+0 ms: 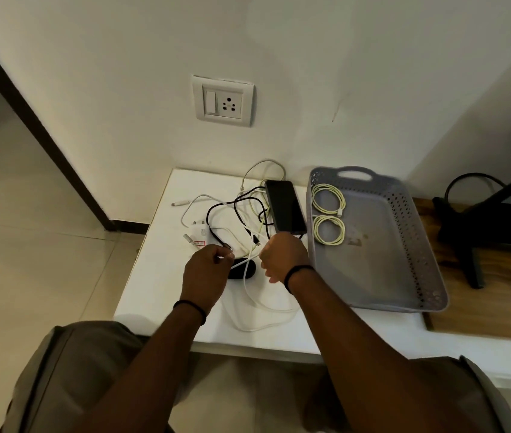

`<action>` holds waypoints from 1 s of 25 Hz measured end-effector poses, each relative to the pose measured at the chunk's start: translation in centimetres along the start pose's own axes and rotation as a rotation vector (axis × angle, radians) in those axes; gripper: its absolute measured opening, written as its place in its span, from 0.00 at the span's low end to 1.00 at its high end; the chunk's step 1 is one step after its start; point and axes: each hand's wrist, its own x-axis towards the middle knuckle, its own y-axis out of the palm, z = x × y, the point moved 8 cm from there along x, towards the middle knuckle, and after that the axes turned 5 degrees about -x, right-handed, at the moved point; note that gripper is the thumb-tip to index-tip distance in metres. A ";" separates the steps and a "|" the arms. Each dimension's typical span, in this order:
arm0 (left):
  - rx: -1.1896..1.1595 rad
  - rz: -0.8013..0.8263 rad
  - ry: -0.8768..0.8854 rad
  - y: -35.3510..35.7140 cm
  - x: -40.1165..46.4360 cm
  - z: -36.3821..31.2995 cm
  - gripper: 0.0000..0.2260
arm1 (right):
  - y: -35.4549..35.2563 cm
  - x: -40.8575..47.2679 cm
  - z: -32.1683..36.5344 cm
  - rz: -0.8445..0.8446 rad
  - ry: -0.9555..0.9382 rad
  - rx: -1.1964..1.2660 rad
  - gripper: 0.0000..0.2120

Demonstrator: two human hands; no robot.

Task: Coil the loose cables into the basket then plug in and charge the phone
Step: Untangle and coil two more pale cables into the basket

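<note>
- Both hands are over the white table (160, 276), low & close to the cable tangle.
- Left hand (206, 273): fingers curled, pinching the end of a white cable (257, 310) near a small connector; black band on the wrist.
- Right hand (282, 254): knuckles up, fingers curled under, right at the tangle by the phone's near end. Can't tell what it grips, if anything; fingers hidden from this angle. Black band on that wrist too.
- White cable loops down toward the table's front edge & back up btw the two hands.
- Black oval object (243, 267) lies on the table btw the hands, partly covered by the left one.
- Black cable (216, 214) & a pale yellow-green cable (260, 228) lie mixed up w/ the white one, loose, not coiled.
- White charger plug (199, 230) sits at the left of the tangle.
- Phone (285, 206), dark screen up, lies at the right of the tangle, just beside the basket.
- Grey basket (404, 260) sits right of the phone; two coiled yellow-green cables (329, 214) lie in its left part, one behind the other.
- Wall socket (223, 101) above the table, nothing plugged in.
</note>
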 end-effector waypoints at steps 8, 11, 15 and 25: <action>0.126 -0.062 -0.061 0.1 0.0 1.1 0.08 | 2.6 0.7 -1.6 -0.092 0.036 0.228 0.08; 0.118 -0.029 -0.049 0.4 0.1 1.1 0.09 | 2.8 1.2 -2.0 -0.116 0.124 0.436 0.12; 0.070 0.010 -0.048 0.6 0.3 1.2 0.12 | 3.5 0.8 -1.3 -0.050 0.196 0.667 0.09; 0.095 -0.017 0.064 0.4 0.5 1.0 0.10 | -2.6 -0.7 0.1 -0.163 0.164 0.967 0.08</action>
